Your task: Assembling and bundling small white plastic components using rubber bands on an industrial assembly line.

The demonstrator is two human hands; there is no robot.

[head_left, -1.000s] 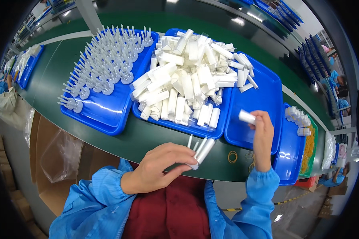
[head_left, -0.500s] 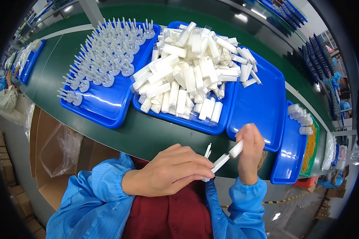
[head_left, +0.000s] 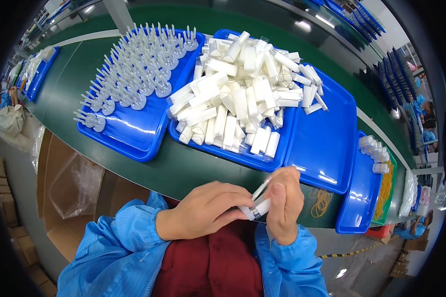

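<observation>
In front of my chest the two hands meet over a small white assembly. My left hand (head_left: 200, 208) comes from the left, thumb and fingers pinching the clear pronged piece (head_left: 252, 214) at its base. My right hand (head_left: 285, 203) is closed around a white tube-like piece (head_left: 264, 206) held right against it; the fingers hide much of it. One thin pale prong (head_left: 261, 189) sticks up between the hands. Similar translucent pronged pieces (head_left: 134, 74) stand in rows in the left blue tray (head_left: 129, 143). White pieces in clear sleeves (head_left: 238, 99) are heaped in the middle blue tray (head_left: 262, 161).
Right of the heap lies another blue tray (head_left: 322, 148). Beyond it, a narrow blue tray (head_left: 354, 210) holds small white rolls (head_left: 374, 151), beside yellow rubber bands (head_left: 386, 183). More bands (head_left: 320, 203) lie near the table edge. An open carton (head_left: 72, 208) stands below left.
My right hand has moved left and down, bringing its white piece against what my left hand holds. The rubber bands on the table have come into fuller view.
</observation>
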